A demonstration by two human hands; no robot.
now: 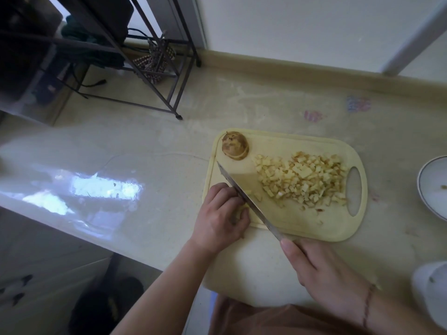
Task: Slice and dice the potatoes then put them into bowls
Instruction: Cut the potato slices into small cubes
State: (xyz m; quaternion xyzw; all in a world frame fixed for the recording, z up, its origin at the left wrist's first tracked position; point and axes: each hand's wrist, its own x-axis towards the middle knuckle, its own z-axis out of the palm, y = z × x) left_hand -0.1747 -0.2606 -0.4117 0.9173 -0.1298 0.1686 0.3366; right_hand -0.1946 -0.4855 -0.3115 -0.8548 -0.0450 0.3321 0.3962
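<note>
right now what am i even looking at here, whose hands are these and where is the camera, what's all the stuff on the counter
There is no machine: these are a person's two bare hands, filmed by one wide-angle camera worn on the head, looking forward and down.

On the pale beige counter lies a pale yellow plastic cutting board with a handle hole. On it sit a heap of small diced potato cubes and, at the far corner, a brown-skinned potato piece.

The right hand grips the handle of a long steel kitchen knife, its blade angled across the board. The left hand, fingers curled, holds down a bit of potato beside the blade; that bit is mostly hidden.

At the right edge, part of a white bowl shows.
</note>
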